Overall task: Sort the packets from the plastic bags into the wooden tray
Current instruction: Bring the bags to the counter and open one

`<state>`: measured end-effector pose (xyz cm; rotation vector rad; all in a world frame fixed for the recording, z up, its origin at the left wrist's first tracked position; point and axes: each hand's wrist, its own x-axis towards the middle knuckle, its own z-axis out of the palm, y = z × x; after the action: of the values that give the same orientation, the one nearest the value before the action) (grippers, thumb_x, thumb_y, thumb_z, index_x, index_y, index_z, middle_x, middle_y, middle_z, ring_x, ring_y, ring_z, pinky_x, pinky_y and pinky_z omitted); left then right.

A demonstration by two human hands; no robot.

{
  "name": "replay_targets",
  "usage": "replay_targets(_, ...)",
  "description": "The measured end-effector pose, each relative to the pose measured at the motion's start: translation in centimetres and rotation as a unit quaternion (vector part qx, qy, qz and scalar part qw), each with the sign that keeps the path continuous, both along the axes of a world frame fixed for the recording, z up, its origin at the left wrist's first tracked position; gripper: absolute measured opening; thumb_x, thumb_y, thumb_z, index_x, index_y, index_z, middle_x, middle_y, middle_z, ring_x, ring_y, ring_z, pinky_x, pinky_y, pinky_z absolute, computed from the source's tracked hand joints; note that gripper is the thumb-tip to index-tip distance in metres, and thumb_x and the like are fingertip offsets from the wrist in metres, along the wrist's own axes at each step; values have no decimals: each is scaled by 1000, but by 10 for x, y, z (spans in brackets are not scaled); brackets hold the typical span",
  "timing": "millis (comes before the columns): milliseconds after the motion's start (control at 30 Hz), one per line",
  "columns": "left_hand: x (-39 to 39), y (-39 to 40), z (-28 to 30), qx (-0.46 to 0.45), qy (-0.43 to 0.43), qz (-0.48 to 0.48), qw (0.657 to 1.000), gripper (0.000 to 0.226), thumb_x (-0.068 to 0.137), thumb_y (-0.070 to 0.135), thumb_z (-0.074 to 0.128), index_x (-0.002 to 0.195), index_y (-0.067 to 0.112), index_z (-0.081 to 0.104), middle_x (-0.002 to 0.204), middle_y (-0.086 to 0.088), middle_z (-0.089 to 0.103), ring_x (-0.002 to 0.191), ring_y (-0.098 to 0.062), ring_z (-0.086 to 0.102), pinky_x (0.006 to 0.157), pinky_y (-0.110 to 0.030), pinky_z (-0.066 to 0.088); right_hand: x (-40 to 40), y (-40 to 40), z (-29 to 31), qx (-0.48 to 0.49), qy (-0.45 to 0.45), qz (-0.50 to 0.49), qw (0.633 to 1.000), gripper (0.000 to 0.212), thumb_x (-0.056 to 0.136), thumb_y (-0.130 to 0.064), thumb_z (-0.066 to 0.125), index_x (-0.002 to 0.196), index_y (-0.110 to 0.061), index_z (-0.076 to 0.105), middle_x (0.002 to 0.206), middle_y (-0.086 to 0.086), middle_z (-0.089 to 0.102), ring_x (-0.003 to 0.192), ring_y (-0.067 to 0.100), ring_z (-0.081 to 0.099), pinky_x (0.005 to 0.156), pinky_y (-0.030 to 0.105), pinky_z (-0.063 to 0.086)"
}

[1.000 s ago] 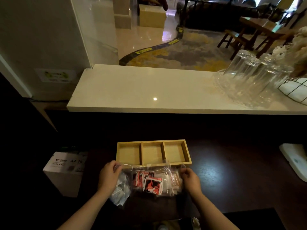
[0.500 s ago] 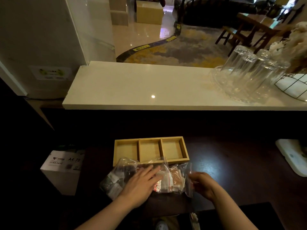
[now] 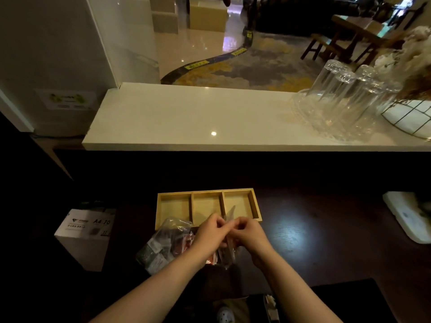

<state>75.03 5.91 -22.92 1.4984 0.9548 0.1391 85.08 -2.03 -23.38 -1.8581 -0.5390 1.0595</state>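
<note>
**Both hands meet on one bag's top edge**

Half a second ago the left hand lay flat across the bags and the right hand pinched a bag's far side; now the two have come together, fingertips almost touching. The left hand point(image 3: 211, 231) and the right hand point(image 3: 247, 233) each have fingers curled, pinching the upper edge of a clear plastic bag point(image 3: 229, 215), whose corner sticks up between them. The rest of that bag hangs below the knuckles with red packets point(image 3: 213, 259) inside, partly hidden by the wrists.

To the left of the left hand lies a second plastic bag point(image 3: 163, 243) on the dark table point(image 3: 314, 241), holding pale and red packets; its near side runs under the left forearm.

Just beyond both hands sits the wooden tray point(image 3: 255, 203), three compartments side by side, all showing bare wood. The raised bag corner overlaps the tray's right compartment in this view.

Further left of the left forearm, a white box point(image 3: 86, 236) stands beside the table.
</note>
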Motion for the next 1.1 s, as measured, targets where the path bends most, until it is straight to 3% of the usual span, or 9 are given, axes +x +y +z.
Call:
replay_targets(133,-7,3,-4,67,50,4,997,24,85,38,63,83,17,53,82,1,62,73,-14,61,68,-26,54,-10,2,-1,-23,-66,27,997,4,84,-13,66,87,-11,64,79,6,70,66,14,66,59,23,53)
replay_targets(233,-9,2,-3,113,70,2,991,19,85,33,64,76,24,50,78,4,58,73,-13,58,71,-30,53,-12,2,-2,-32,-83,30,996,10,81,-8,67,88,-14,62,82,7,69,71,17,66,63,27,55)
replay_targets(333,-11,2,-3,90,73,24,993,14,85,26,65,77,22,54,79,1,61,73,-20,65,69,-41,60,-14,4,-3,-34,-44,24,998,18,77,-1,67,86,-14,60,84,7,66,78,21,65,73,36,57)
replay_targets(467,-13,1,2,68,69,32,995,12,88,23,61,77,20,61,83,-5,68,67,-21,70,59,-36,61,-17,5,-1,-26,-5,1,1000,19,76,1,70,87,-10,60,84,7,66,81,23,66,77,38,59)
replay_targets(633,-14,3,6,69,58,30,996,19,92,20,55,74,19,60,81,-8,69,63,-19,70,55,-31,60,-9,3,5,6,94,1,996,17,75,3,74,85,-5,62,67,0,64,56,7,61,52,19,48)
replay_targets(767,-15,0,2,162,77,3,984,22,95,25,47,74,24,53,70,0,64,55,-12,64,53,-32,59,-4,3,4,0,125,-5,992,12,79,-3,71,89,-4,67,76,4,68,69,15,66,66,26,54)
replay_targets(867,-15,-2,1,129,65,11,989,23,97,25,42,76,23,49,68,-1,58,54,-14,59,55,-36,57,-4,5,3,-7,138,-8,990,14,83,-8,68,95,-1,68,81,7,70,73,17,67,69,27,53)
replay_targets(1000,-11,-6,4,80,88,1,993,16,99,27,37,94,17,47,80,-3,56,58,-14,58,49,-31,56,-8,6,2,0,101,-26,994,12,86,-9,65,94,0,68,81,7,70,73,15,67,70,28,55)
replay_targets(1100,-7,-8,5,135,138,-15,981,19,98,29,35,103,17,48,82,0,56,63,-16,61,54,-33,58,-13,7,1,-4,9,-24,1000,6,86,-12,65,88,-8,69,87,10,70,82,21,67,78,33,58)
